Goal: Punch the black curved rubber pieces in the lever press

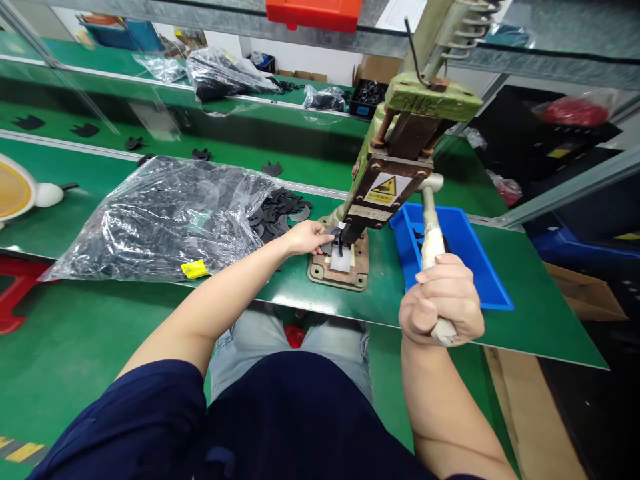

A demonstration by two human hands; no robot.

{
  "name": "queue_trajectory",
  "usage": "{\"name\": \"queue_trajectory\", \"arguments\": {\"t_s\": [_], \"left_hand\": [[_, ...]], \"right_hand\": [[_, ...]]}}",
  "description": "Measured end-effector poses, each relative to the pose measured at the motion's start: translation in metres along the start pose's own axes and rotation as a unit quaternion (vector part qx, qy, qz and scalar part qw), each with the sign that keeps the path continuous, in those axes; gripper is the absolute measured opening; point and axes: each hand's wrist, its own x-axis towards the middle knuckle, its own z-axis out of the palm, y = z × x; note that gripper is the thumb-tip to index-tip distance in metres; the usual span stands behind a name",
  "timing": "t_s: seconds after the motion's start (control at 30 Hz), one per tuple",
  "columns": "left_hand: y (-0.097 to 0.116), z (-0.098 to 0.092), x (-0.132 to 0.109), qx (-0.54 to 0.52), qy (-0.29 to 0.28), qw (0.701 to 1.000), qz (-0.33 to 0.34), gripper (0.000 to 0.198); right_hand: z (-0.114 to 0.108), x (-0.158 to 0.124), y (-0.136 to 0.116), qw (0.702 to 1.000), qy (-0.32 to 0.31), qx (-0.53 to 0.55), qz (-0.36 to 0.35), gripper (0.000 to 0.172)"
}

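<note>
Pinched in the fingers of my left hand [306, 238] is a dark curved plastic part [327, 244], held on the base [361, 259] of a green hand press [387, 153]. The press head comes down close over the part; whether it touches is hard to see. My right hand [443, 300] is wrapped round the tape-covered press lever [433, 230]. Left of the press, a clear plastic bag [165, 220] lies on the bench, with loose dark curved parts [275, 213] spilling from its mouth.
A blue bin [480, 260] stands right of the press, partly behind the lever. Beyond the bench, a green conveyor belt [170, 143] carries several dark parts. A red bin [314, 12] sits on the shelf above. At the left is a white and yellow round object [17, 190].
</note>
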Motion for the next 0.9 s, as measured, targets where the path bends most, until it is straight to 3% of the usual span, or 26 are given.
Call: {"name": "queue_trajectory", "arguments": {"t_s": [0.33, 0.47, 0.6, 0.9], "left_hand": [[0.011, 0.002, 0.007, -0.001, -0.018, 0.997, -0.076, 0.042], [0.008, -0.003, 0.009, -0.020, -0.047, 0.997, -0.062, 0.040], [0.003, -0.006, 0.010, -0.026, -0.060, 0.997, -0.036, 0.043], [0.008, -0.005, 0.011, -0.035, -0.072, 0.992, -0.093, 0.040]], "right_hand": [[0.009, -0.003, 0.005, 0.999, 0.050, 0.005, -0.009, 0.039], [0.008, -0.005, 0.007, 0.998, 0.061, 0.011, -0.015, 0.040], [0.003, -0.006, 0.007, 0.999, 0.034, 0.003, -0.003, 0.040], [0.007, -0.008, 0.010, 0.998, 0.058, 0.011, -0.019, 0.034]]}}
